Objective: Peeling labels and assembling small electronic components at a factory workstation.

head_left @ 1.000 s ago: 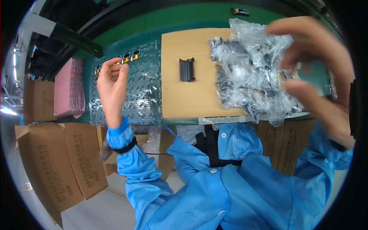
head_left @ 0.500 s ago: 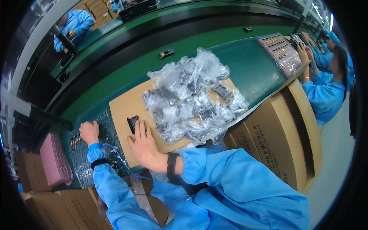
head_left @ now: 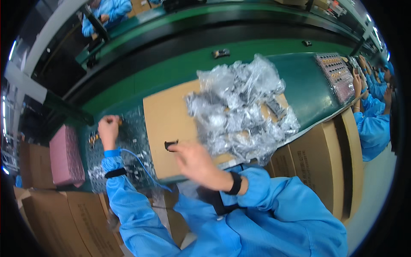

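My right hand point(head_left: 196, 162), smeared by motion, has its fingertips closed at a small black plastic part point(head_left: 171, 144) over the tan cardboard sheet point(head_left: 165, 115). At the left, my left hand point(head_left: 108, 128) is pinched on a small dark part with an orange bit point(head_left: 120, 121), mostly hidden by the fingers. Below that hand lies clear bubble wrap point(head_left: 130, 141) on the green bench, and a small orange-and-black component point(head_left: 93, 137) rests on it to the left. Crumpled clear plastic bags point(head_left: 239, 103), some with dark parts inside, cover the cardboard's right side.
A pink bubble-wrapped block point(head_left: 66, 156) stands at the left edge. A black device point(head_left: 221, 53) lies on the green belt beyond. At the far right, a pink tray of parts point(head_left: 336, 75) sits near co-workers in blue. Cardboard boxes point(head_left: 312, 167) flank me. A blue cord point(head_left: 139, 160) trails from my left wrist.
My right hand has drawn the black part toward me and turned it. My left hand has lifted off the bubble wrap with a small part. The whole view has shifted.
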A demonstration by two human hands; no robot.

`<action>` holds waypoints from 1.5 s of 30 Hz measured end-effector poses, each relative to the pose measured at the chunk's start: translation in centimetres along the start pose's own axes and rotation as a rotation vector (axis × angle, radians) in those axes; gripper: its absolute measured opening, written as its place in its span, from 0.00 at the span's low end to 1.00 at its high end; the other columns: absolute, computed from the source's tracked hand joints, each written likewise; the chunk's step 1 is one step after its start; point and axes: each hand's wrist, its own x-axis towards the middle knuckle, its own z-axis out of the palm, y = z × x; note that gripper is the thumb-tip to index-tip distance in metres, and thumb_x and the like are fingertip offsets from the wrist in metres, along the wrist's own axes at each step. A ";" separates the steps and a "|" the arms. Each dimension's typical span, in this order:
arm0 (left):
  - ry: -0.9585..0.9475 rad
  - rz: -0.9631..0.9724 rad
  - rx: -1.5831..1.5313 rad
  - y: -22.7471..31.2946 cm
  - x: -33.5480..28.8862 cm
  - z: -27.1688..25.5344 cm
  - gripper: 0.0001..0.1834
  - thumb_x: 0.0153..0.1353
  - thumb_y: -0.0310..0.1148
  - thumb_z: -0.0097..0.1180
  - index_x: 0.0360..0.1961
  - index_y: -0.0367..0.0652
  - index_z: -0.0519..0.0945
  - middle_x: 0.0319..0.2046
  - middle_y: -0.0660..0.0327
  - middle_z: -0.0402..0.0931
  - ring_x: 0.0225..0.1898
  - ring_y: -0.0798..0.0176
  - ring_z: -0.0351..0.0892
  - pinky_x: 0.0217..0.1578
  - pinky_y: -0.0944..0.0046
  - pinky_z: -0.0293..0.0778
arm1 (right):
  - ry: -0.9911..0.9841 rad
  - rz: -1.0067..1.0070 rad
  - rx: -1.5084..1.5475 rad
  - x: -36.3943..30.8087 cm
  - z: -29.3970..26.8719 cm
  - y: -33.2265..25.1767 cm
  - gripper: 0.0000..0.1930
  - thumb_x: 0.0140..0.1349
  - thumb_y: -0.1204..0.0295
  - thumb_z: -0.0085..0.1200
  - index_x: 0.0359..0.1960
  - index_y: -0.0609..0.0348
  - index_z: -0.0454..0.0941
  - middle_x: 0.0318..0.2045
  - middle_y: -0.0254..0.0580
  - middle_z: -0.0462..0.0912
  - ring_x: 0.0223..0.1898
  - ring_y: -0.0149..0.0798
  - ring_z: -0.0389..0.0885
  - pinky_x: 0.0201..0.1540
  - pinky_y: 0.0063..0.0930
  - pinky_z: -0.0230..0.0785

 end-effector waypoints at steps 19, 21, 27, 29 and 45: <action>0.048 0.852 -0.259 12.4 -25.4 -4.5 0.15 0.37 0.31 0.75 0.29 0.53 0.84 0.39 0.58 0.75 0.46 0.48 0.77 0.43 0.52 0.76 | -0.588 0.670 1.134 -3.0 -4.0 -0.8 0.14 0.69 0.63 0.55 0.37 0.64 0.83 0.29 0.37 0.83 0.28 0.25 0.78 0.27 0.18 0.66; 0.023 0.914 -0.206 12.5 -25.1 -4.6 0.15 0.37 0.34 0.76 0.29 0.57 0.84 0.39 0.58 0.75 0.46 0.49 0.77 0.41 0.54 0.76 | -0.502 0.545 1.051 -2.9 -4.0 -0.9 0.13 0.68 0.65 0.57 0.35 0.64 0.84 0.30 0.35 0.84 0.28 0.23 0.76 0.27 0.17 0.65; 0.055 0.936 -0.257 13.4 -24.5 -3.2 0.16 0.44 0.35 0.75 0.35 0.53 0.83 0.40 0.58 0.75 0.47 0.50 0.76 0.43 0.53 0.75 | -0.376 0.438 1.035 -3.0 -4.8 -0.3 0.09 0.65 0.70 0.61 0.38 0.64 0.85 0.29 0.32 0.83 0.28 0.20 0.74 0.27 0.16 0.64; 0.081 0.541 -0.678 14.2 -25.0 -1.7 0.15 0.48 0.30 0.73 0.38 0.41 0.83 0.42 0.57 0.78 0.43 0.52 0.77 0.45 0.57 0.73 | -0.267 0.414 0.986 -2.9 -5.1 0.2 0.09 0.64 0.70 0.62 0.39 0.65 0.85 0.29 0.32 0.84 0.28 0.19 0.74 0.27 0.16 0.64; -0.201 -0.039 -0.978 16.9 -27.3 0.5 0.05 0.59 0.18 0.62 0.36 0.29 0.83 0.32 0.55 0.82 0.35 0.66 0.78 0.40 0.70 0.72 | -0.031 0.264 1.027 -3.7 -5.5 1.2 0.07 0.64 0.74 0.62 0.41 0.63 0.84 0.36 0.37 0.86 0.38 0.26 0.82 0.39 0.20 0.74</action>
